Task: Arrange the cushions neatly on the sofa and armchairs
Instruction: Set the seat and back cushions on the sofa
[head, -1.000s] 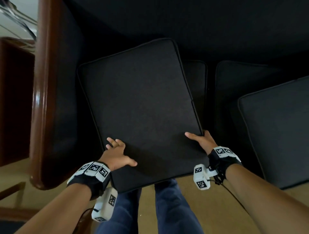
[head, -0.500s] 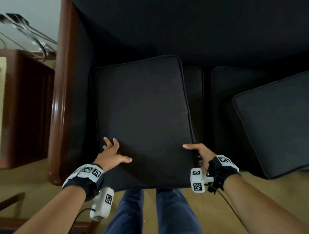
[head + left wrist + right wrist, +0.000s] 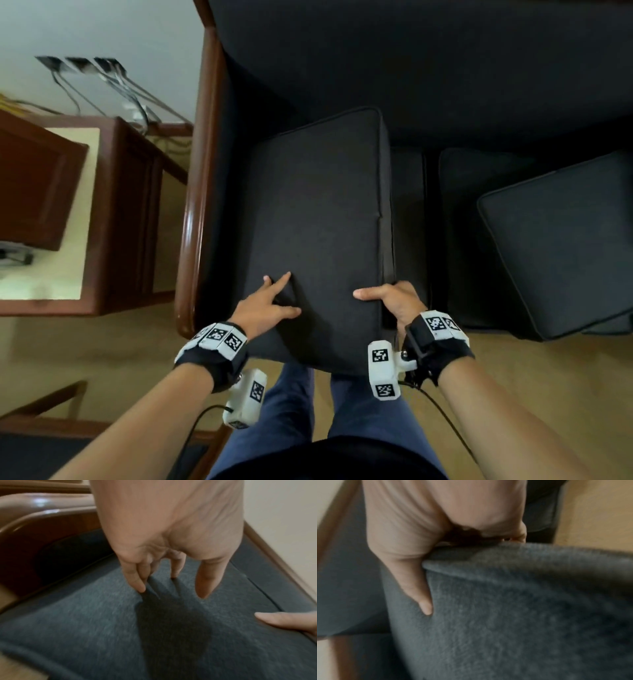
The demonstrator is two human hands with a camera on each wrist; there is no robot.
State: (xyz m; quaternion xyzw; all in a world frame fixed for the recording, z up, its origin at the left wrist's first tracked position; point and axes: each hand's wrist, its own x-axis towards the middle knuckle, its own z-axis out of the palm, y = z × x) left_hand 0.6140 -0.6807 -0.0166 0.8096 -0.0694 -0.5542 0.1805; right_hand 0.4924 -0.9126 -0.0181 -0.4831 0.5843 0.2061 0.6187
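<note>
A dark grey seat cushion (image 3: 318, 212) lies on the sofa's left seat, beside the glossy wooden armrest (image 3: 195, 219). My left hand (image 3: 270, 301) rests on its near top face with straight, spread fingers (image 3: 205, 582). My right hand (image 3: 387, 298) grips the cushion's near right edge, thumb (image 3: 419, 591) laid on top and fingers wrapped under the side, hidden. A second dark cushion (image 3: 561, 240) lies skewed on the right seat, its near corner hanging past the seat's front.
The dark sofa back (image 3: 411, 61) rises behind the cushions. A wooden side table (image 3: 113, 219) stands left of the armrest, with cables (image 3: 113, 85) on the wall behind. The tan floor (image 3: 548, 383) and my blue trousers (image 3: 294, 411) are below.
The cushion has turned from its tilt and slid back to lie square against the armrest. My right hand has wrapped further around its right edge.
</note>
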